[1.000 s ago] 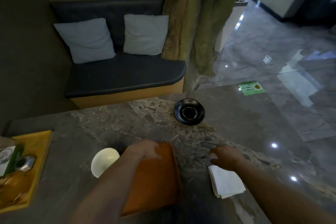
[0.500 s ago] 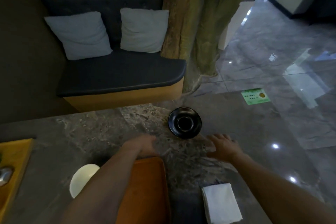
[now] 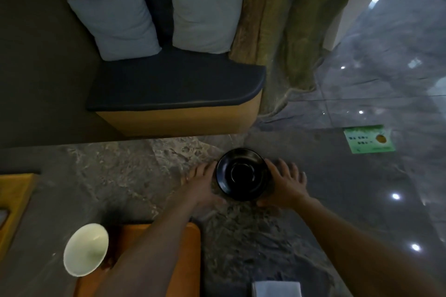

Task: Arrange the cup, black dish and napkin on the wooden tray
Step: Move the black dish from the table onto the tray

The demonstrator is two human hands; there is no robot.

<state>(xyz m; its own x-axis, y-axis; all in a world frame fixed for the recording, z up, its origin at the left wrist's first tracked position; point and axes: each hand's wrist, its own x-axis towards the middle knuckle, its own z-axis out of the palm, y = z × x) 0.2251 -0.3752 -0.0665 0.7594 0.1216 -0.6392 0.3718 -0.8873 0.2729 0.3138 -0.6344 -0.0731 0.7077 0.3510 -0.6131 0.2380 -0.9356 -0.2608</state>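
The black dish (image 3: 242, 174) sits on the marble table near its far edge. My left hand (image 3: 201, 184) lies against the dish's left rim and my right hand (image 3: 286, 184) against its right rim. Both have their fingers spread on the tabletop, and the thumbs curl toward the near rim. The dish rests on the table. The wooden tray (image 3: 188, 260) lies near me, partly hidden under my left forearm. A white cup (image 3: 85, 249) stands at the tray's left edge. The folded white napkin (image 3: 277, 289) shows at the bottom edge, right of the tray.
A yellow tray (image 3: 14, 195) sits at the table's left side. Beyond the far table edge stands a dark bench (image 3: 173, 84) with two grey pillows. To the right are a trunk-like column (image 3: 277, 31) and a glossy floor with a green sticker (image 3: 369, 138).
Both hands have moved forward from the tray and the napkin to either side of the black dish. The view has tilted forward, so the napkin now sits at the bottom edge.
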